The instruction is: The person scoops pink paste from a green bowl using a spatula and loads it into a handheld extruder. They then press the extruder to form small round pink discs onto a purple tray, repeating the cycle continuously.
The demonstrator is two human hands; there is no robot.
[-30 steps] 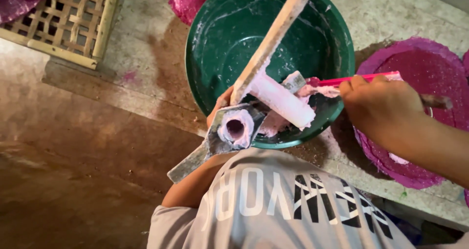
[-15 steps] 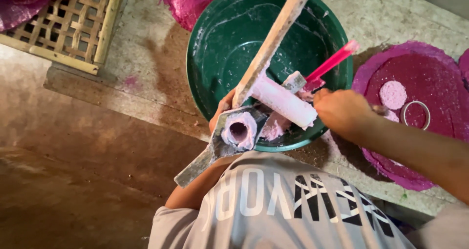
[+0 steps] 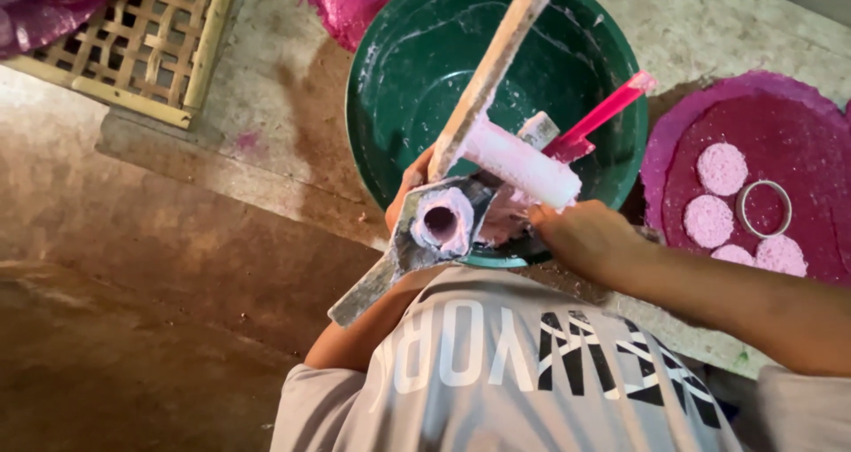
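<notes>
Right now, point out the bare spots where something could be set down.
Free: the stone ledge between the woven bamboo tray and the green basin, and the brown floor below it. Crowded: the basin's near rim, where both hands work the pink-coated tube, and the magenta mat with pink discs.

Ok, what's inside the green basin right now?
The green basin shows white smears on its wall and a red stick leaning inside. The wooden pole, press parts and hands cover its near bottom.

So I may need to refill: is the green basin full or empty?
Nearly empty: the green basin shows bare inner walls with only whitish smears.
</notes>
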